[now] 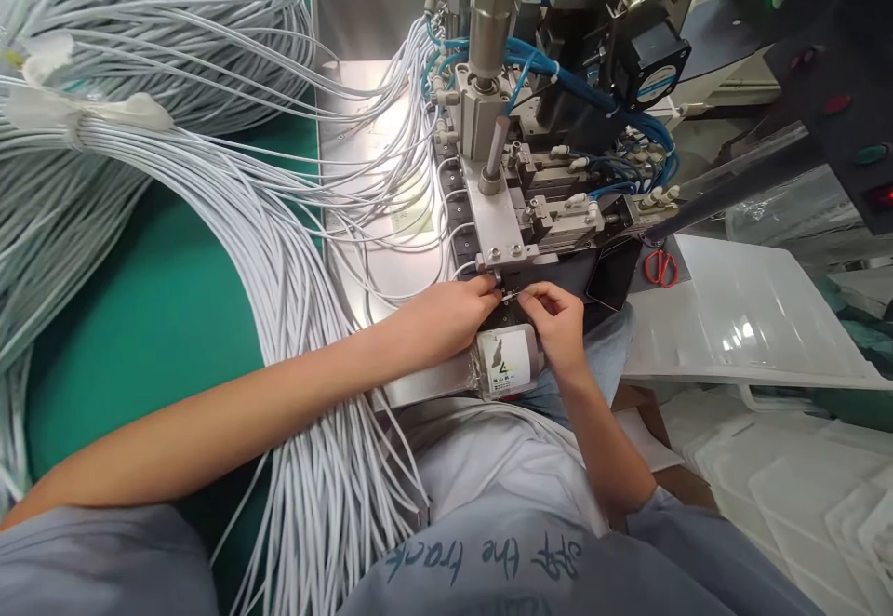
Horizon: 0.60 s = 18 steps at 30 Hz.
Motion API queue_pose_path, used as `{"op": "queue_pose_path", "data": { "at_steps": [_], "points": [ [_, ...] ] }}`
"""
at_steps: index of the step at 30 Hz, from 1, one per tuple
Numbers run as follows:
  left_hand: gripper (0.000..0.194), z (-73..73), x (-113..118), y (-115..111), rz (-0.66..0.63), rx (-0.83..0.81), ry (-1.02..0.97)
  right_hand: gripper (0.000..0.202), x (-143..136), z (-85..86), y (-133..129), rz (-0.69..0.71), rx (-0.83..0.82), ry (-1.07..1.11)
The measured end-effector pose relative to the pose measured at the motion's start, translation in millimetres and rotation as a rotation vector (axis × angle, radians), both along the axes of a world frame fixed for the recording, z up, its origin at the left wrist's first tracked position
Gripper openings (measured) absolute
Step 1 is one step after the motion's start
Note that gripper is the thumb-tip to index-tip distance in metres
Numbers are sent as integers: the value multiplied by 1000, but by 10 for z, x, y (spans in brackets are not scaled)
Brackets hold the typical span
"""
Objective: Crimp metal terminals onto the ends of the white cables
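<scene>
By one machine: right hand pinches one thin wire; left hand, grip unclear.

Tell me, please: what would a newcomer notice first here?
First, probably, the bundle of white cables sweeping down the left over a green surface. Then the metal machine with blue tubes, upper centre; below it, the left hand and right hand, close together.

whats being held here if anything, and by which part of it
A thin white cable, apparently near its end, pinched by both the left hand and the right hand; the exact grip is partly hidden.
</scene>
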State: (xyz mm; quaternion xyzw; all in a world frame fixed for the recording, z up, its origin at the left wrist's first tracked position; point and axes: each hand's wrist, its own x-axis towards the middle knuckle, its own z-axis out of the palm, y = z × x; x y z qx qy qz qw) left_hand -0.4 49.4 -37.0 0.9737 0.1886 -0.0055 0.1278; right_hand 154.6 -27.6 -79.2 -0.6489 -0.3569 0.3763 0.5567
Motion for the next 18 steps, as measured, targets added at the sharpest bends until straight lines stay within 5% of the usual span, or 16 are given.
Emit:
{"op": "queue_pose_path", "data": {
  "at_steps": [18],
  "points": [
    [34,55,-13,13,-65,105,55,15,87,15,41,160,-120,93]
  ]
}}
